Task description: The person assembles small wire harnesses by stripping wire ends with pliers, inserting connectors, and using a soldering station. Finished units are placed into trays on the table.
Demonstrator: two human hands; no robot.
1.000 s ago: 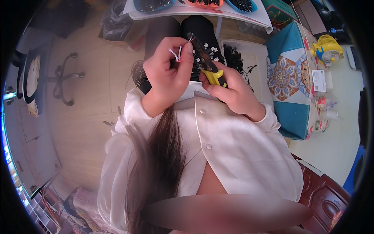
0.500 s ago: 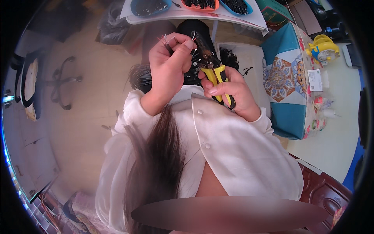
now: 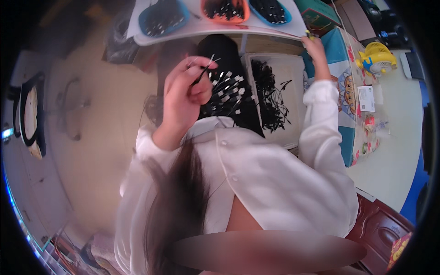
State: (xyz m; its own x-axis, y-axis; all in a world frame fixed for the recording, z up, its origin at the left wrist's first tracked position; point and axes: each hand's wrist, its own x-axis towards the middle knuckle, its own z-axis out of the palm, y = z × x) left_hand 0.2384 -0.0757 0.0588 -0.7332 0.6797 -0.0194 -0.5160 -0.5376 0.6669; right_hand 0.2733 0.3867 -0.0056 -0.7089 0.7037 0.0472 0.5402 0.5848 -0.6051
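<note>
My left hand (image 3: 179,94) is raised over the lap, its fingers closed on a thin black cable (image 3: 201,75) whose split wire ends fan out above the fingertips. On the dark-clothed lap below lie several black cables (image 3: 228,89) with small white-and-silver connectors. My right hand (image 3: 314,49) is stretched forward to the right, by the corner of the white table. A bit of the yellow-and-black wire stripper (image 3: 310,34) shows at its fingertips; most of the tool is hidden.
A blue bowl (image 3: 186,24), an orange bowl (image 3: 228,20) and another blue bowl (image 3: 285,19) of black parts stand on the white table (image 3: 211,34). Right of my lap, a white bin (image 3: 293,117) holds black cables (image 3: 270,98). A yellow fan (image 3: 378,59) is further right.
My right hand has moved from beside the left hand to the table's right corner, taking the yellow-handled wire stripper along. My left hand has shifted slightly left and down, still holding the cable.
</note>
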